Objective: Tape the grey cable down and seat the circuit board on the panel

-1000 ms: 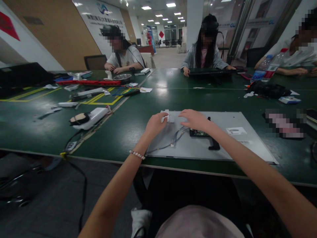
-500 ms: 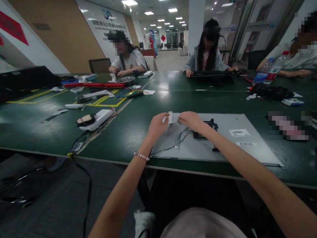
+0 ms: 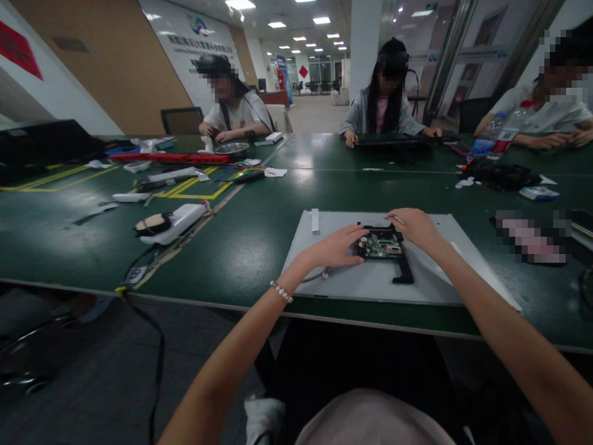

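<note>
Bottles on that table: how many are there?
2. The blue-capped bottle stands toward the far right of the table; the red-capped bottle is just to its right, partly overlapping it in view. Others could be hidden behind things.

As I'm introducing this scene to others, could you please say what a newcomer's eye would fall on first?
Probably the pale panel, near the front edge of the green table, bearing a circuit board in a black frame. The left hand is at the frame's left side, and the right hand is by its far right corner.
</note>
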`<state>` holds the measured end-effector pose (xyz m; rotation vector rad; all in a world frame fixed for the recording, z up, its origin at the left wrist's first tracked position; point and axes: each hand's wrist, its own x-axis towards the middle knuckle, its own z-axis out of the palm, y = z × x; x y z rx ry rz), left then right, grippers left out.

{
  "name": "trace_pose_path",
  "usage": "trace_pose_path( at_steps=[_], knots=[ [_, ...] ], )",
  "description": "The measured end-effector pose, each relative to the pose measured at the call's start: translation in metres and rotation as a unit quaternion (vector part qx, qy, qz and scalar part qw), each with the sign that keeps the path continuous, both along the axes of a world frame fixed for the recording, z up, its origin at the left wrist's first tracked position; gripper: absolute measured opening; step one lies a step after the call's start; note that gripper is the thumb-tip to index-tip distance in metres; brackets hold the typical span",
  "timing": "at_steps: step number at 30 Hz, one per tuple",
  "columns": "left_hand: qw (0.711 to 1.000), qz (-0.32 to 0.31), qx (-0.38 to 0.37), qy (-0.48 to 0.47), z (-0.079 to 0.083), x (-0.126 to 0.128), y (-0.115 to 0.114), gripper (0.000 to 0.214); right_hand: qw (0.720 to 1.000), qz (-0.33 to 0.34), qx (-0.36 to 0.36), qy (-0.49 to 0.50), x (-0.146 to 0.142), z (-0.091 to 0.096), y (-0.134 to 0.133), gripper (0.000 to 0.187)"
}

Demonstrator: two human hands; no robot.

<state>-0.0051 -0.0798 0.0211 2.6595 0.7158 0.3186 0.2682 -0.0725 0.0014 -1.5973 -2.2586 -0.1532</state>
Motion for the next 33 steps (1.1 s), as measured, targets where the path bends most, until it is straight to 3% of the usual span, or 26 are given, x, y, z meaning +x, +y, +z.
trace_pose_path(
  at_steps=[6, 14, 18, 22, 25, 27, 31, 33],
  knots=[
    [0.999, -0.016, -0.027, -0.018, -0.014, 0.002, 0.009, 0.06, 0.998, 0.043, -0.02, -0.033, -0.001, 0.0, -0.002, 0.027],
    [0.999, -0.017, -0.036, -0.027, -0.016, 0.005, 0.007, 0.06, 0.997, 0.05, -0.059, -0.022, 0.002, -0.006, 0.0, 0.026],
    [0.999, -0.013, -0.038, -0.023, -0.013, 0.006, 0.003, 0.064, 0.996, 0.05, -0.071, 0.0, 0.005, -0.011, 0.002, 0.025],
    [0.999, 0.001, -0.034, -0.018, 0.002, -0.003, 0.003, 0.07, 0.996, 0.048, -0.072, 0.022, 0.006, -0.014, 0.003, 0.024],
    [0.997, 0.065, 0.006, -0.041, 0.014, -0.021, 0.021, 0.061, 0.996, 0.046, -0.068, 0.034, 0.006, -0.014, 0.002, 0.024],
    [0.987, 0.139, 0.047, -0.059, 0.016, -0.038, 0.043, 0.052, 0.996, 0.043, -0.065, 0.038, 0.006, -0.013, 0.001, 0.023],
    [0.95, 0.285, 0.087, -0.093, 0.004, -0.071, 0.089, 0.035, 0.997, 0.04, -0.045, 0.053, 0.004, -0.007, -0.004, 0.025],
    [0.939, 0.319, 0.077, -0.108, -0.006, -0.08, 0.103, 0.035, 0.997, 0.039, -0.032, 0.063, 0.003, -0.004, -0.006, 0.026]
  ],
)
